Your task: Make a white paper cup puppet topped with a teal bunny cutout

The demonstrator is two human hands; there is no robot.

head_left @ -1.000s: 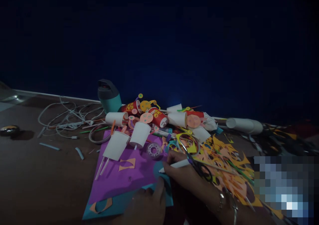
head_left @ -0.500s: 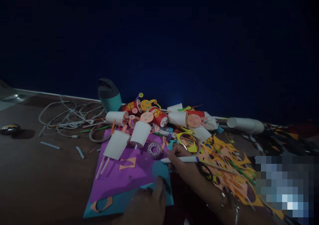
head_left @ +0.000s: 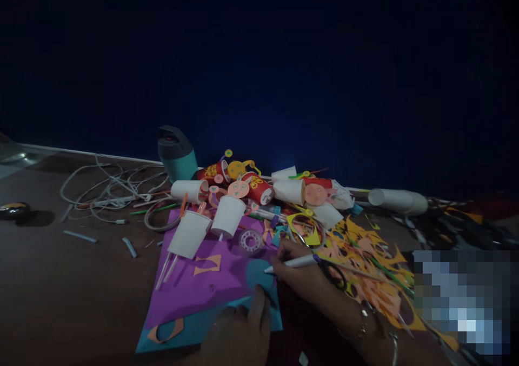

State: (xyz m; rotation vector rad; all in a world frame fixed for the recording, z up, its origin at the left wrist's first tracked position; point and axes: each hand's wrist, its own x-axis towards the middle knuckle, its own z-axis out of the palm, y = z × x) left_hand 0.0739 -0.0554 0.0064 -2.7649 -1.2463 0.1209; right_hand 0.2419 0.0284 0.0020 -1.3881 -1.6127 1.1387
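My right hand [head_left: 298, 271] holds a white marker [head_left: 292, 263] with a purple end, its fingers closed round the barrel. The marker's tip is at a blue paper circle [head_left: 258, 275], which lies on a purple sheet [head_left: 186, 295]. From the near side my left hand [head_left: 243, 325] reaches over a blue sheet [head_left: 198, 323], with a finger stretched out onto the circle's lower edge. Beyond the circle lies a roll of tape [head_left: 251, 241]. An orange paper cutout [head_left: 207, 265] rests on the purple sheet, and another orange cutout [head_left: 166, 332] on the blue one.
White paper cups [head_left: 190, 235] with straws lie at the back, near red cups [head_left: 258, 188]. A teal bottle [head_left: 178, 158] stands behind. Yellow and orange paper scraps [head_left: 373, 268] pile up at right; cables [head_left: 109, 193] tangle at left. Stacked white cups [head_left: 397, 202] lie far right.
The marker has swung in my right hand, so its tip has moved down and right onto the blue circle. My left finger stays on the circle.
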